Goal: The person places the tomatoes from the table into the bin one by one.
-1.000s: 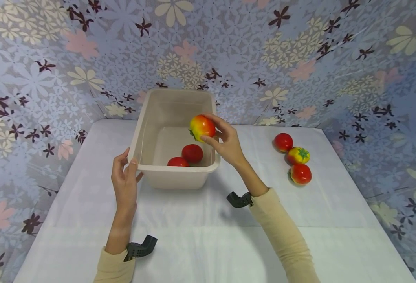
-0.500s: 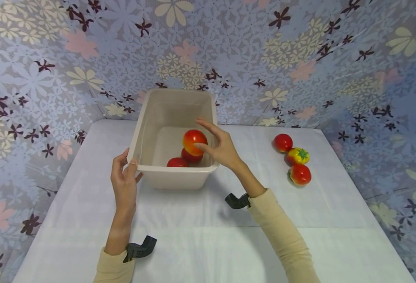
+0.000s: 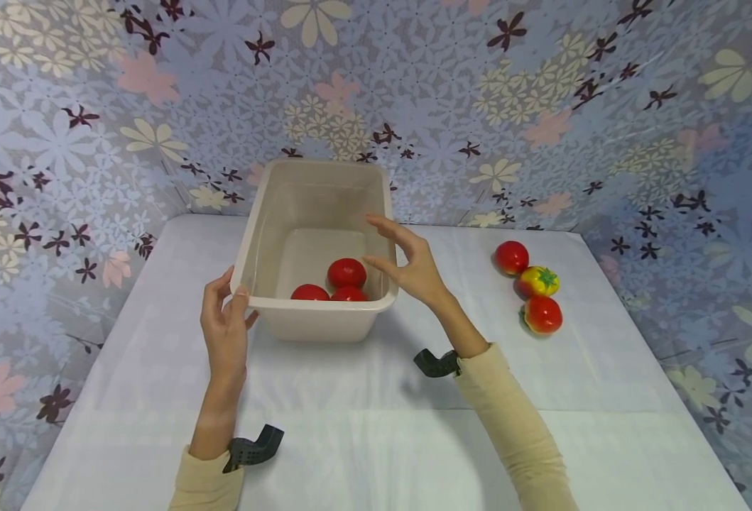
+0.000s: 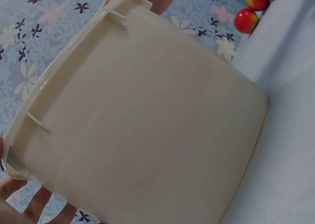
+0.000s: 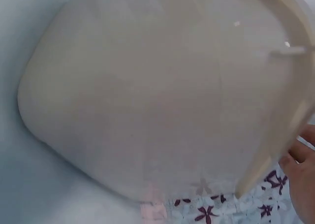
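A beige plastic bin [image 3: 320,323] stands near the back of the table, tilted a little toward me. My left hand [image 3: 224,330] grips its front left corner, thumb over the rim; in the left wrist view, fingers [image 4: 37,204] show at the bin's edge. Inside lie three red tomatoes, one tomato [image 3: 346,274] behind the others; the front tomato [image 3: 310,292] and right tomato [image 3: 350,293] are partly hidden by the front rim. Over the right rim, my right hand [image 3: 416,268] holds nothing, its thumb and fingers spread apart.
To the right on the white-covered table [image 3: 376,440] sit a red tomato [image 3: 512,257], a yellow-red tomato [image 3: 538,282] with a green top, and another red tomato [image 3: 543,314]. Flower-patterned cloth [image 3: 439,106] rises behind the table.
My right hand has let go of a tomato, which dropped into the bin among the two there. The hand has since drawn slightly back to the right. The left hand has stayed put.
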A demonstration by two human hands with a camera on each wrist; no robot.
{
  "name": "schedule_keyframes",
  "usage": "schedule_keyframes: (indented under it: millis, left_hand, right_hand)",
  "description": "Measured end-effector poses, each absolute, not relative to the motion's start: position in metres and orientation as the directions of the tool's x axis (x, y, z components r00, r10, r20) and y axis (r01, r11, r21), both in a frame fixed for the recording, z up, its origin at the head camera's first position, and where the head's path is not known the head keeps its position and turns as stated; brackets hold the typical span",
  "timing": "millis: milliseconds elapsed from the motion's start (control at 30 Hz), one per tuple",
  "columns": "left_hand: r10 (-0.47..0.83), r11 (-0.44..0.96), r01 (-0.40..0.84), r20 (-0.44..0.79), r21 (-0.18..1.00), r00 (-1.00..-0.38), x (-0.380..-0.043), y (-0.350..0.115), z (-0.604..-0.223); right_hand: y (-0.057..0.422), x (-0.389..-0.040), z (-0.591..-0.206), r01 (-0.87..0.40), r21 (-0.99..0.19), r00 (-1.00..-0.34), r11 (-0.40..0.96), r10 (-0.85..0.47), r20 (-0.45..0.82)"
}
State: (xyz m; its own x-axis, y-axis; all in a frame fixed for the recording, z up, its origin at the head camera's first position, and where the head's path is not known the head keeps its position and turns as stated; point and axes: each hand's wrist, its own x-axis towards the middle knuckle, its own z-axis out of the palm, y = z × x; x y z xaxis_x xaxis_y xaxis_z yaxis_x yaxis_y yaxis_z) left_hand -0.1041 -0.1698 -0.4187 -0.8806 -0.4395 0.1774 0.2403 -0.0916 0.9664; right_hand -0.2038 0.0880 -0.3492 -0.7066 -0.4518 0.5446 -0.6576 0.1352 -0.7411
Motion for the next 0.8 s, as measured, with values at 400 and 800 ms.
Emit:
schedule_keyframes:
  millis: [400, 800]
  left_hand:
    - [-0.446, -0.094, 0.253, 0.186, 0.963, -0.875, -0.104, -0.167, -0.418]
    - [-0.442, -0.09, 0.256, 0.192, 0.963, -0.876, -0.103, -0.167, -0.418]
  right_hand:
    - [0.112, -0.208, -0.36, -0.651, -0.748, -0.731, 0.125, -0.368, 0.575]
    - [0.15, -0.208, -0.377, -0.617, -0.77, -0.78, 0.163, -0.263, 0.568]
